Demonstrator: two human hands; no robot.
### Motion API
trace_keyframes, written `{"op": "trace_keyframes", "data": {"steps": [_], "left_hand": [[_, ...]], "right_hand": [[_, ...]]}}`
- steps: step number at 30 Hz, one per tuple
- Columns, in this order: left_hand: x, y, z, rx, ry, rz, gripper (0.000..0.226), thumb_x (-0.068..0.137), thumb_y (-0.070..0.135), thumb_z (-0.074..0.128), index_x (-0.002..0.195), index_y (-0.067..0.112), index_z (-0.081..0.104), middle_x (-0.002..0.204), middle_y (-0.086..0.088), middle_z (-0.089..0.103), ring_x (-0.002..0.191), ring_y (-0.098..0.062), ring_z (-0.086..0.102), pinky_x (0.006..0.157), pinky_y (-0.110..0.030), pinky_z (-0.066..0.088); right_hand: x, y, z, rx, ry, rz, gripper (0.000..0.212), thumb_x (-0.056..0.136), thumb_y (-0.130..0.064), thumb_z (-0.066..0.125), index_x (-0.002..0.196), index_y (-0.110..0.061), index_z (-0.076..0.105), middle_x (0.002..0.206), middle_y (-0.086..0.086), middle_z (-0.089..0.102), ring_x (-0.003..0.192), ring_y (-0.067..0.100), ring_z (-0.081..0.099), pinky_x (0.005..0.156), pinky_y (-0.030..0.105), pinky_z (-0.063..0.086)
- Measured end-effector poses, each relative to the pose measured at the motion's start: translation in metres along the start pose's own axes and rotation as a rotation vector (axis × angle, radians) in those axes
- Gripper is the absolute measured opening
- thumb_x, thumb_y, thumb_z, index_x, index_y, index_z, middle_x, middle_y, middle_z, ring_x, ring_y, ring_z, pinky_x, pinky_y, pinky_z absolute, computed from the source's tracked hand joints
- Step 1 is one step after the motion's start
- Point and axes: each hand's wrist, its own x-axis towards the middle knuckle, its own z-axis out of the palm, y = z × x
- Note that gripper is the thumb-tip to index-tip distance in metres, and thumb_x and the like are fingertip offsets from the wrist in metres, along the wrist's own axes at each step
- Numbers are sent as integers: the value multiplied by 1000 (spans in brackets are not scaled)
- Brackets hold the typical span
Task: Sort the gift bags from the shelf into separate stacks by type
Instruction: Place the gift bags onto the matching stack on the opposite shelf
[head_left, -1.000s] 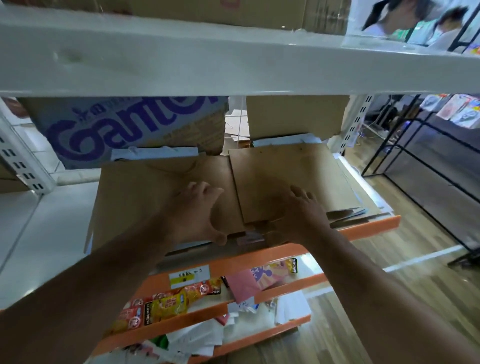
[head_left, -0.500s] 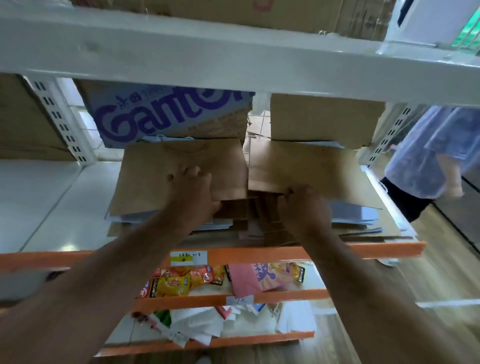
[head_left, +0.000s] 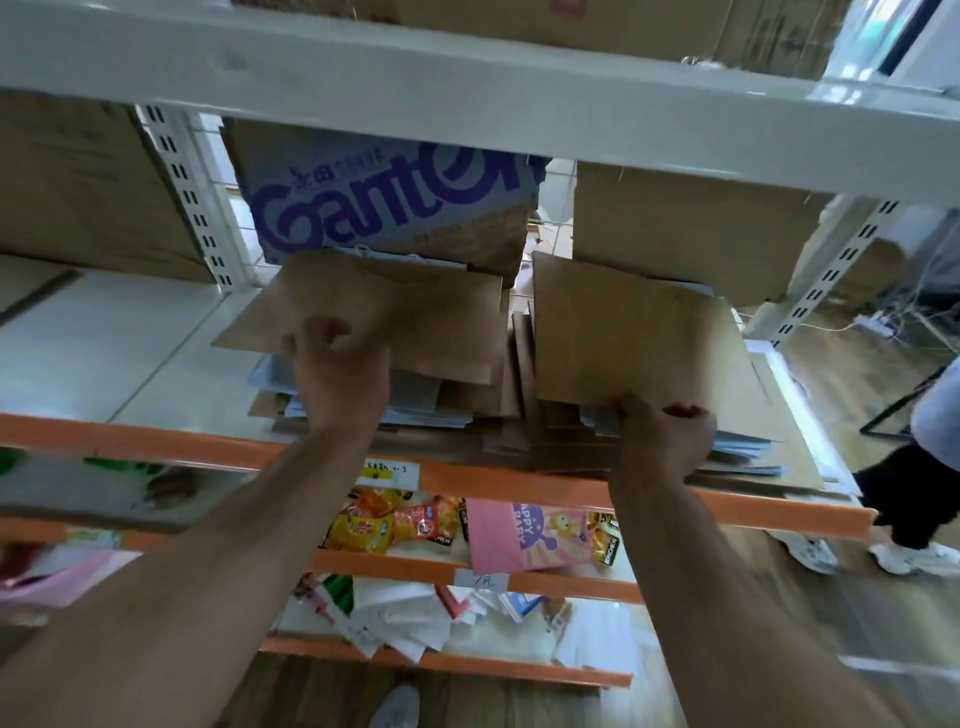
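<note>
Two flat brown paper bags (head_left: 623, 332) top the piles, left hand (head_left: 337, 374) and right hand (head_left: 665, 441) each curled round a near edge (mixed pale bags (head_left: 421, 402) beneath), so sorting seems barely begun.

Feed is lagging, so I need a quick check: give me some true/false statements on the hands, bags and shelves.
1. The left hand grips the left brown bag. True.
2. The right hand is empty. False: it grips the right brown bag by its near edge.
3. The box behind the left brown bag has red lettering. False: it is purple.
4. A pink bag lies on a lower shelf. True.
</note>
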Motion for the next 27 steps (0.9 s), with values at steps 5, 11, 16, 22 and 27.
{"op": "trace_keyframes", "data": {"steps": [5, 11, 16, 22, 27], "left_hand": [[26, -7, -9, -295, 296, -263, 28, 69, 14, 72, 84, 22, 50, 89, 0, 60, 84, -20, 59, 86, -41, 55], [46, -19, -15, -563, 413, -514, 55, 57, 14, 76, 108, 0, 62, 97, -12, 71, 80, -24, 72, 57, -26, 57], [48, -19, -5, -626, 352, -623, 44, 66, 13, 78, 107, 8, 62, 94, -10, 69, 78, -20, 69, 58, -26, 54], [41, -13, 2, -612, 80, -711, 23, 87, 5, 63, 110, 9, 65, 105, -10, 63, 95, -25, 63, 64, -33, 62], [36, -13, -12, -728, 33, -710, 37, 89, -4, 59, 124, 7, 62, 121, -16, 61, 107, -33, 62, 57, -32, 60]], "right_hand": [[0, 6, 0, -163, 25, -254, 36, 72, -6, 75, 101, -9, 52, 104, 11, 56, 93, 26, 54, 65, 15, 33], [8, -3, -1, 92, 55, -147, 100, 67, -19, 81, 151, -27, 26, 152, 1, 40, 130, 19, 53, 107, 33, 48], [13, -9, -3, 376, -30, 206, 34, 80, -17, 78, 106, -9, 57, 114, 16, 68, 86, 24, 74, 64, 37, 62], [1, -17, 0, 333, -204, 338, 24, 88, 6, 58, 108, -5, 63, 91, 6, 63, 66, 4, 68, 50, 18, 53], [-3, -15, -5, 419, -383, 317, 10, 97, 4, 54, 102, -4, 54, 77, 3, 54, 64, 4, 65, 61, 9, 49]]}}
